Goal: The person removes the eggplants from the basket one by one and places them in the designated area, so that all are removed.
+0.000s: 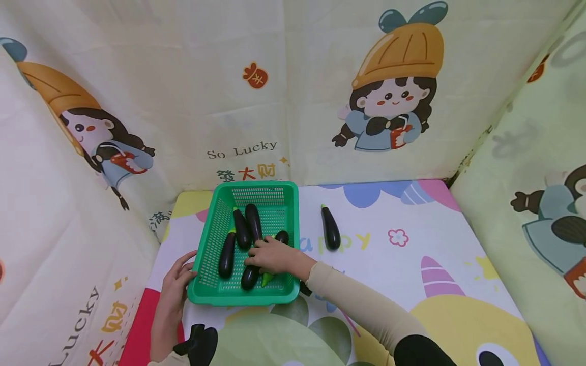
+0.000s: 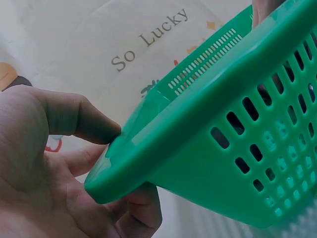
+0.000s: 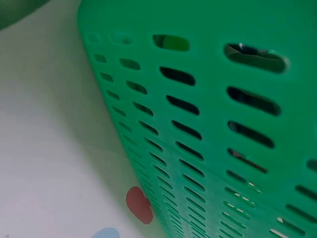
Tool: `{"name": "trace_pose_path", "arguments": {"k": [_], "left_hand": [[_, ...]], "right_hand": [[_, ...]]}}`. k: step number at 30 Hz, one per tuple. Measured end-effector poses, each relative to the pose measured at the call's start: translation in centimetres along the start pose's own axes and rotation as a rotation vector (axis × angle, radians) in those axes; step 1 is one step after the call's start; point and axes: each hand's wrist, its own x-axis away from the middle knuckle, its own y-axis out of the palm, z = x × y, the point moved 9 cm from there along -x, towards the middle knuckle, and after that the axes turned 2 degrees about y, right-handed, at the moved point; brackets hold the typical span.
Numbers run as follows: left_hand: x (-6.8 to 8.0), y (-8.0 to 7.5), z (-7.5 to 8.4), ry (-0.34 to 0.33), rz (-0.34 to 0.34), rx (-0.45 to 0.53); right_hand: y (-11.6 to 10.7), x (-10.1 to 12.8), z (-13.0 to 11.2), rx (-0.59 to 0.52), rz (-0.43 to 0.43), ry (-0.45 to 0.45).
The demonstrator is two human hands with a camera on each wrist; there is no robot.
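A green slotted basket (image 1: 286,213) stands on the mat and holds several dark purple eggplants (image 1: 241,230). My left hand (image 1: 176,284) grips the basket's near left corner. In the left wrist view that hand (image 2: 49,148) has its thumb on the rim of the basket (image 2: 223,124) and its fingers curled underneath. My right hand (image 1: 267,255) reaches into the basket and closes over one eggplant (image 1: 282,236), whose green stem (image 1: 267,279) pokes out below the palm. The right wrist view shows only the basket's outer wall (image 3: 208,124).
One more eggplant (image 1: 330,229) lies on the mat (image 1: 412,254) to the right of the basket. Cartoon-printed cloth walls (image 1: 183,76) close in the left, back and right sides. A black object (image 1: 201,343) sits at the near edge by my left wrist.
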Motion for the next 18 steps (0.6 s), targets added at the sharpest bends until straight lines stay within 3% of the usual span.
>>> {"name": "trace_pose_path", "arguments": {"k": [10, 18], "left_hand": [[0.1, 0.0, -0.1, -0.006, 0.000, 0.004], [0.0, 0.1, 0.2, 0.029, -0.011, 0.003]], "right_hand": [[-0.5, 0.3, 0.2, -0.010, 0.061, 0.008], [-1.7, 0.9, 0.6, -0.035, 0.114, 0.033]]}}
